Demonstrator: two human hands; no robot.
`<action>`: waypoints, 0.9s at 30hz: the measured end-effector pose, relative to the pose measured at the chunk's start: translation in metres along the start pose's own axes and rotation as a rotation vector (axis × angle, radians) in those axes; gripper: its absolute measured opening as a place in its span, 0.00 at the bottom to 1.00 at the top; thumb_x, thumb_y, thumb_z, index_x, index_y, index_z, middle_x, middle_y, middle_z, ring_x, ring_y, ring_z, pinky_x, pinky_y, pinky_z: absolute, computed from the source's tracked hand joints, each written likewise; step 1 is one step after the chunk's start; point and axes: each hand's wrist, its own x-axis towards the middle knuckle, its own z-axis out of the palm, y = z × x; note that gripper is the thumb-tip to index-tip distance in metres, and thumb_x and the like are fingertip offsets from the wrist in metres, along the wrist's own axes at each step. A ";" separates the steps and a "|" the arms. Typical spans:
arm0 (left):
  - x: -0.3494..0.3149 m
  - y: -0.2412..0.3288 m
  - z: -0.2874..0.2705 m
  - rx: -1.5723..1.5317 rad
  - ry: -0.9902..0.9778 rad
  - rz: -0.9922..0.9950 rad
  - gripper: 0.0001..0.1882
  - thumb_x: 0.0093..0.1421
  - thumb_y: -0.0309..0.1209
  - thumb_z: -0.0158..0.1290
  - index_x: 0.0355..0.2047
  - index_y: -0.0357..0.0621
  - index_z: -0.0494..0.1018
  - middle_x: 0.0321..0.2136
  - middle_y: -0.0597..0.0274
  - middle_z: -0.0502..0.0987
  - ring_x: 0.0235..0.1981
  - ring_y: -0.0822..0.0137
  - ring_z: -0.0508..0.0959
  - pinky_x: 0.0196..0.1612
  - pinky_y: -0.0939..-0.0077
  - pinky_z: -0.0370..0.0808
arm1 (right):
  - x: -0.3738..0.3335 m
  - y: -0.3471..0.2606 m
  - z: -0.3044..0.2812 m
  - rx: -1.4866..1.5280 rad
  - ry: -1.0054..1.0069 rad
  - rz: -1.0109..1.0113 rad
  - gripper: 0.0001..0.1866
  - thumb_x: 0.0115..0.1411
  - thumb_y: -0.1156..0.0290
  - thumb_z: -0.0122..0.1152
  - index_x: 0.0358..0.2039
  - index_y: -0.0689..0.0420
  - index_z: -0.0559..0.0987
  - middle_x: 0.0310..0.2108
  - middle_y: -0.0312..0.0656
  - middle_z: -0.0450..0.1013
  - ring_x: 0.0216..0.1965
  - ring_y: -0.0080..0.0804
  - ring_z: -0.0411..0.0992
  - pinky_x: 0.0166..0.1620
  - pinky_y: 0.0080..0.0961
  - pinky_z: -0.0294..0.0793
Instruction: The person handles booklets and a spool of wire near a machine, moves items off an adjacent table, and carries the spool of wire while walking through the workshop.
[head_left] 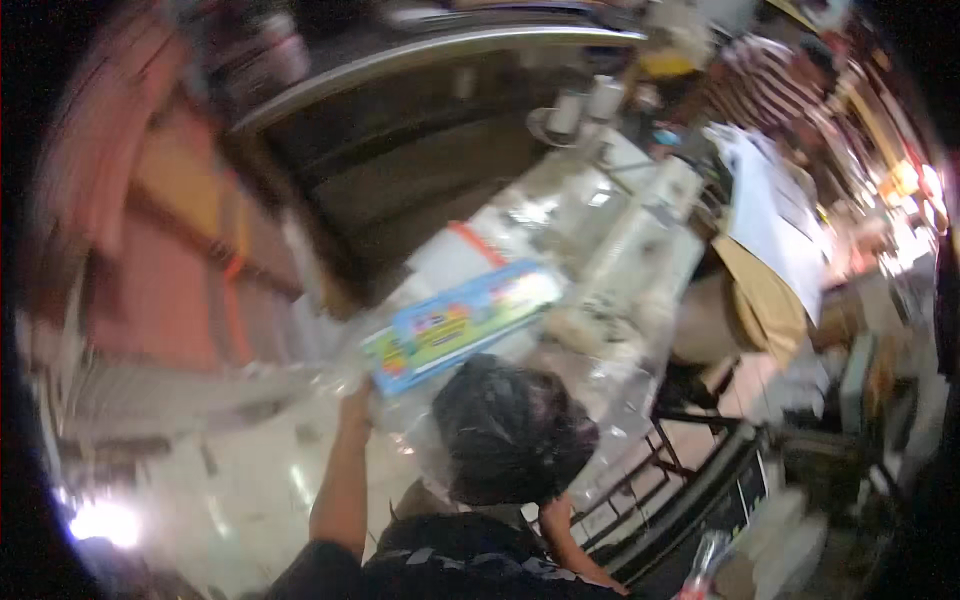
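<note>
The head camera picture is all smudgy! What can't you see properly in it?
In the head view:
Left hand: blurred at the corner of the long blue-and-green printed box; grip unclear.
Right hand: mostly hidden behind the shiny black plastic bag.
Bag's contents, if any: hidden by dark plastic.
Clear plastic bottle: cut off by the lower edge.
Person in a striped top: blurred by motion.
</note>
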 end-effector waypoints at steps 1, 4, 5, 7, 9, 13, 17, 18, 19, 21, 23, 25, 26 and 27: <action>0.001 -0.002 -0.002 0.016 0.013 0.002 0.30 0.55 0.50 0.58 0.44 0.32 0.72 0.38 0.52 0.76 0.37 0.56 0.78 0.38 0.58 0.76 | -0.002 -0.035 -0.030 -0.062 -0.114 0.045 0.17 0.59 0.68 0.53 0.45 0.65 0.73 0.38 0.48 0.74 0.37 0.34 0.72 0.40 0.28 0.71; -0.025 0.021 0.022 -0.009 -0.014 0.015 0.29 0.56 0.48 0.56 0.46 0.33 0.72 0.39 0.52 0.76 0.37 0.59 0.78 0.38 0.62 0.76 | 0.021 -0.106 -0.172 -0.524 -0.589 0.265 0.18 0.57 0.64 0.58 0.42 0.65 0.75 0.37 0.48 0.77 0.37 0.35 0.76 0.41 0.28 0.73; -0.031 0.026 0.029 -0.062 -0.025 0.030 0.28 0.58 0.47 0.55 0.47 0.33 0.71 0.41 0.53 0.76 0.37 0.61 0.78 0.37 0.67 0.76 | 0.024 -0.172 -0.214 -0.573 -0.401 0.276 0.18 0.55 0.63 0.60 0.41 0.65 0.76 0.34 0.43 0.78 0.36 0.31 0.76 0.40 0.27 0.74; -0.022 0.024 0.036 -0.057 -0.050 0.031 0.28 0.58 0.47 0.54 0.48 0.33 0.71 0.41 0.53 0.76 0.38 0.60 0.78 0.37 0.66 0.77 | 0.059 -0.146 -0.289 -0.195 -0.195 0.113 0.13 0.56 0.65 0.58 0.33 0.63 0.78 0.26 0.45 0.77 0.30 0.29 0.76 0.33 0.26 0.74; -0.026 0.029 0.035 0.002 -0.043 -0.012 0.28 0.59 0.47 0.53 0.48 0.35 0.70 0.42 0.54 0.75 0.40 0.59 0.78 0.39 0.65 0.77 | 0.111 -0.230 -0.318 -0.473 0.253 -0.209 0.13 0.55 0.68 0.55 0.38 0.64 0.76 0.24 0.51 0.74 0.29 0.39 0.76 0.33 0.30 0.72; -0.023 0.029 0.037 -0.078 -0.118 0.007 0.28 0.60 0.49 0.51 0.49 0.36 0.70 0.43 0.55 0.75 0.40 0.60 0.77 0.40 0.64 0.77 | 0.298 -0.226 -0.344 -0.580 0.696 -0.480 0.20 0.53 0.68 0.57 0.48 0.60 0.72 0.49 0.54 0.67 0.46 0.51 0.69 0.49 0.41 0.69; -0.017 0.024 0.006 0.004 -0.159 -0.104 0.38 0.54 0.63 0.47 0.53 0.45 0.68 0.47 0.55 0.74 0.47 0.55 0.74 0.50 0.53 0.72 | 0.443 -0.290 -0.355 -0.653 0.648 -0.326 0.23 0.56 0.73 0.47 0.54 0.59 0.65 0.56 0.53 0.62 0.49 0.52 0.68 0.49 0.42 0.69; -0.014 0.019 -0.007 0.033 -0.103 -0.127 0.40 0.54 0.66 0.45 0.53 0.45 0.67 0.48 0.54 0.73 0.48 0.54 0.74 0.51 0.53 0.70 | 0.477 -0.304 -0.359 -0.641 0.690 -0.310 0.24 0.56 0.74 0.45 0.55 0.58 0.64 0.57 0.52 0.61 0.49 0.52 0.68 0.48 0.43 0.70; -0.043 0.024 0.030 0.198 -0.002 -0.162 0.42 0.54 0.67 0.43 0.55 0.45 0.66 0.50 0.53 0.72 0.50 0.54 0.72 0.54 0.53 0.68 | 0.493 -0.293 -0.373 -0.660 0.742 -0.244 0.25 0.56 0.76 0.43 0.56 0.57 0.63 0.58 0.51 0.60 0.49 0.53 0.69 0.47 0.44 0.71; -0.090 0.009 0.030 0.267 0.097 -0.174 0.43 0.54 0.67 0.41 0.56 0.44 0.63 0.49 0.52 0.71 0.50 0.55 0.71 0.53 0.54 0.67 | 0.525 -0.297 -0.378 -0.615 0.693 -0.229 0.22 0.58 0.73 0.40 0.56 0.54 0.64 0.57 0.51 0.62 0.46 0.53 0.72 0.43 0.47 0.73; -0.086 -0.052 -0.025 0.084 -0.040 -0.150 0.40 0.56 0.65 0.44 0.56 0.44 0.62 0.43 0.54 0.71 0.45 0.58 0.72 0.47 0.57 0.70 | 0.560 -0.302 -0.376 -0.700 0.601 -0.176 0.20 0.60 0.70 0.38 0.53 0.54 0.66 0.55 0.51 0.64 0.44 0.53 0.73 0.41 0.46 0.74; -0.103 -0.081 -0.044 0.084 -0.082 -0.181 0.39 0.56 0.63 0.45 0.56 0.45 0.61 0.41 0.56 0.71 0.44 0.60 0.72 0.45 0.57 0.71 | 0.572 -0.307 -0.381 -0.815 0.569 -0.182 0.18 0.60 0.68 0.38 0.48 0.56 0.70 0.49 0.50 0.69 0.40 0.50 0.75 0.38 0.44 0.75; -0.108 -0.077 -0.033 0.164 -0.088 -0.197 0.38 0.57 0.63 0.44 0.56 0.46 0.61 0.42 0.57 0.71 0.45 0.60 0.71 0.45 0.56 0.70 | 0.589 -0.287 -0.391 -0.851 0.715 -0.240 0.16 0.61 0.69 0.41 0.42 0.58 0.76 0.37 0.50 0.76 0.36 0.47 0.77 0.37 0.45 0.76; -0.123 -0.080 -0.030 0.211 -0.085 -0.200 0.37 0.57 0.62 0.44 0.56 0.47 0.60 0.44 0.58 0.70 0.46 0.60 0.71 0.46 0.55 0.69 | 0.585 -0.291 -0.389 -0.791 0.688 -0.231 0.15 0.60 0.69 0.43 0.40 0.61 0.77 0.37 0.51 0.76 0.37 0.47 0.77 0.37 0.44 0.76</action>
